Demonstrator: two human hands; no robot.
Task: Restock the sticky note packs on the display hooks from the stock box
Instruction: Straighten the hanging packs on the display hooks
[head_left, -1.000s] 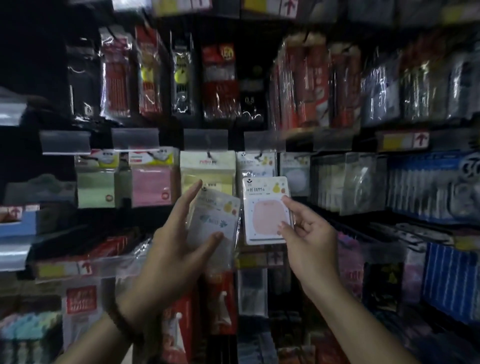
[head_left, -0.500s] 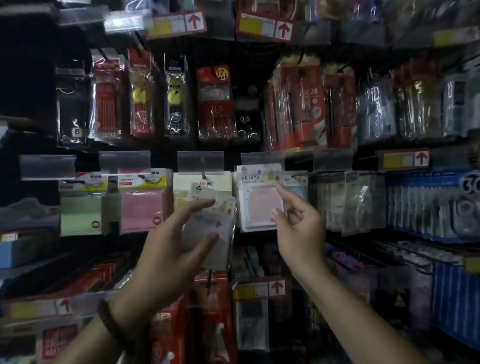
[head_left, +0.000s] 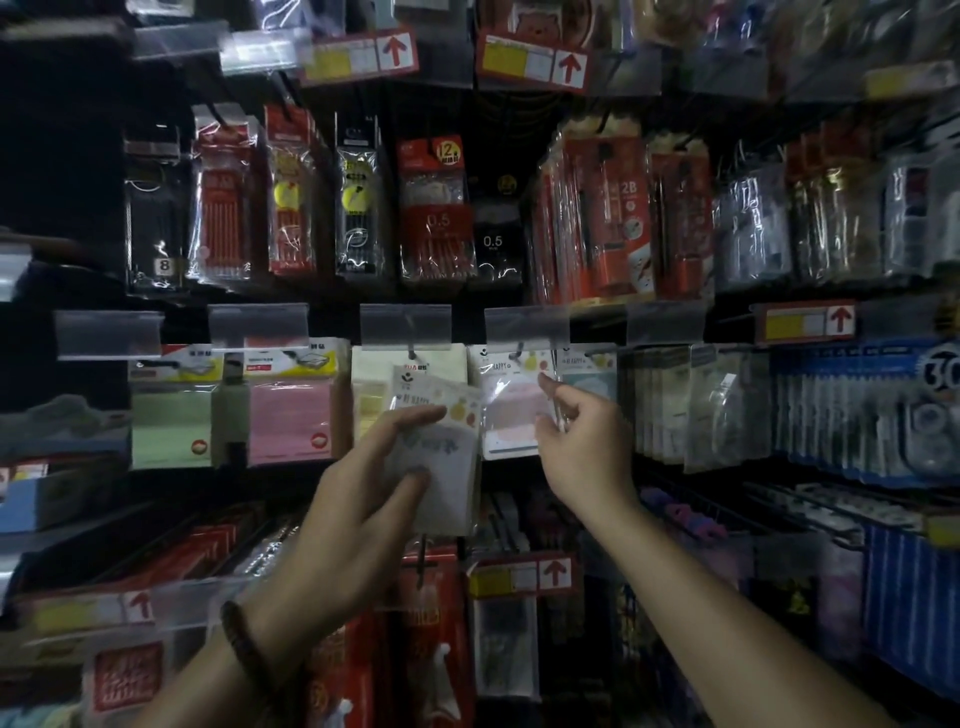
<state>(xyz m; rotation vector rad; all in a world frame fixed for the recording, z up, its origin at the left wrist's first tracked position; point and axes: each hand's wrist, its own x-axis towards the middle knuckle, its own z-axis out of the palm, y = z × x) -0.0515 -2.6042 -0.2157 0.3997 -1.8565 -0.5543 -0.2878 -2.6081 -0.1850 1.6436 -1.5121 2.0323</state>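
**Pink pack on its hook, tight row on both sides**

Head view: The row of sticky notes hangs under a line of clear label strips (head_left: 524, 325), which overhang the hook tops and leave little room above. The pink-pad pack (head_left: 511, 415) hangs from the hook (head_left: 514, 354) in the middle of the row. A yellow pack (head_left: 379, 374) is just beside it on the left and a pale blue pack (head_left: 589, 370) just beside it on the right, so the gaps are narrow. Further left hang a pink block (head_left: 288, 421) and a green block (head_left: 171, 423). Below the row there is darker open space down to a red-arrow price tag (head_left: 522, 576).

The right hand (head_left: 584, 452) is at the pink-pad pack's right edge, with the forefinger up along the edge, the thumb lower on the front and the clear wrap pinched between them. The other fingers are curled.

The left hand (head_left: 358, 499), with a dark bracelet (head_left: 244, 642) at the wrist, holds a stack of packs (head_left: 447, 462) in front of the yellow pack. The thumb presses on the face and the fingers wrap the top edge. The stack leans slightly right and its right edge is near the pink-pad pack.

The pink-pad pack is white-bordered, in glossy film that catches the light, with small print on its header. The top pack of the stack is pale grey with a blurred motif.
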